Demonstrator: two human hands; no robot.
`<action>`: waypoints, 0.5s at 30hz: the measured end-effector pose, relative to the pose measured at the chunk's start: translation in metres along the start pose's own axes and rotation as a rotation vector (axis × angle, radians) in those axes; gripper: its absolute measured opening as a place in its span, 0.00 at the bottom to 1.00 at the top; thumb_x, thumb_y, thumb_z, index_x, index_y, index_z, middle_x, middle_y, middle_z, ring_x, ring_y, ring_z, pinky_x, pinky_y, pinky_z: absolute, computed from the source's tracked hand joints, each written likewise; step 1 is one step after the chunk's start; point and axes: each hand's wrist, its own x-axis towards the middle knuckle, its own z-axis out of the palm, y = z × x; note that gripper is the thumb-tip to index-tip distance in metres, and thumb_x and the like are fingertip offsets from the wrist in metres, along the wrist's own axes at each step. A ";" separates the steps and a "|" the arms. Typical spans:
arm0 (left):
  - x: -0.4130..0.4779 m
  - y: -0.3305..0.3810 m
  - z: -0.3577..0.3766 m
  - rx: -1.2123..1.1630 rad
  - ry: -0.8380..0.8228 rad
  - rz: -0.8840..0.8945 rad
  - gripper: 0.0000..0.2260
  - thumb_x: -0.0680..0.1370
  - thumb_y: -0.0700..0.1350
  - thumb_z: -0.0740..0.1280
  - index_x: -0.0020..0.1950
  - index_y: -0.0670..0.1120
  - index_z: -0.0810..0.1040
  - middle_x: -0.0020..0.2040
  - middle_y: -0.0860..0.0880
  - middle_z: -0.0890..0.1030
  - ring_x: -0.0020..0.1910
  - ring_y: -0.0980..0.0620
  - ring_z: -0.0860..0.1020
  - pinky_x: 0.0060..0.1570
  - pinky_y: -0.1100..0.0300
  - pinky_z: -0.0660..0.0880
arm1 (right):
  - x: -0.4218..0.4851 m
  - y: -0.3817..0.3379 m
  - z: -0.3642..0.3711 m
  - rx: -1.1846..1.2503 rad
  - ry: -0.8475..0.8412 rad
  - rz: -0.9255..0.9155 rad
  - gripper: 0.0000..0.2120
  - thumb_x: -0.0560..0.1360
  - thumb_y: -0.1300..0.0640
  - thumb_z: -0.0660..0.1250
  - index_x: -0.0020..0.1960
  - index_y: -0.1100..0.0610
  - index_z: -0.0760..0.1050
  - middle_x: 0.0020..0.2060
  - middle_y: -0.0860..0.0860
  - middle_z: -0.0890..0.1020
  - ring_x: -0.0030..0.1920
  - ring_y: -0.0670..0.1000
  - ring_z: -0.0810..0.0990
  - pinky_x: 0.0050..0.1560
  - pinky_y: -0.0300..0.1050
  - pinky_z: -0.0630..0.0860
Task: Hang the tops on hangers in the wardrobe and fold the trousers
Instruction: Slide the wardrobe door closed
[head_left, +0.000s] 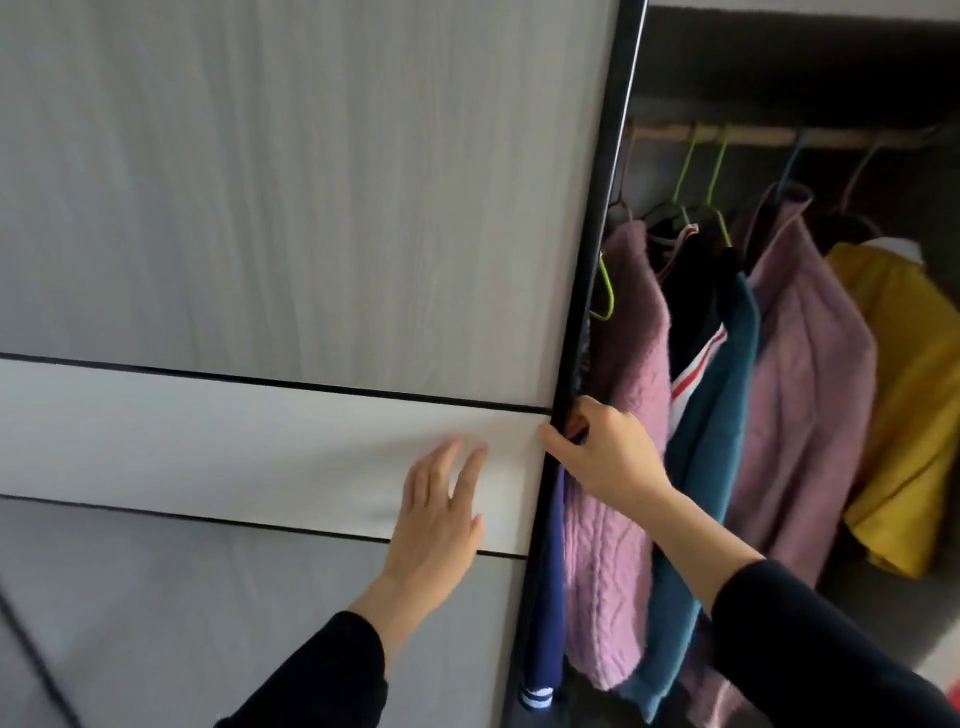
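Note:
A grey sliding wardrobe door (291, 218) fills the left and middle of the view. My right hand (605, 449) grips its dark right edge, fingers curled round it. My left hand (439, 514) lies flat on the door's pale middle band with fingers spread. To the right the wardrobe stands uncovered: tops hang on a wooden rail (727, 136). Among them are a pink knit sweater (623, 467), a teal top (711, 415), a mauve jacket (810, 374) and a yellow garment (909, 395). A navy garment (545, 623) hangs at the door edge.
Green wire hangers (717, 171) and a spare green hanger (605, 291) hang from the rail. The wardrobe's dark interior and a top shelf edge lie above the rail. No trousers are in view.

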 end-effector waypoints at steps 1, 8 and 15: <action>0.009 0.006 0.000 0.038 0.014 -0.012 0.41 0.61 0.45 0.79 0.71 0.39 0.65 0.68 0.33 0.69 0.69 0.38 0.63 0.65 0.41 0.66 | -0.004 0.011 -0.007 -0.028 0.009 0.016 0.18 0.73 0.40 0.63 0.42 0.56 0.71 0.35 0.50 0.80 0.38 0.56 0.78 0.38 0.49 0.77; 0.048 0.069 0.014 0.203 -0.070 0.107 0.60 0.56 0.60 0.81 0.77 0.41 0.53 0.76 0.35 0.52 0.75 0.36 0.52 0.70 0.43 0.58 | -0.038 0.074 -0.044 -0.271 0.486 -0.205 0.42 0.68 0.65 0.71 0.76 0.53 0.54 0.72 0.60 0.62 0.72 0.59 0.59 0.68 0.59 0.64; 0.070 0.157 0.026 0.291 -0.089 0.148 0.58 0.59 0.58 0.80 0.79 0.45 0.48 0.78 0.39 0.50 0.77 0.41 0.49 0.73 0.45 0.51 | -0.044 0.152 -0.096 -0.722 0.278 -0.459 0.40 0.68 0.71 0.63 0.77 0.66 0.52 0.77 0.62 0.51 0.77 0.61 0.49 0.74 0.56 0.50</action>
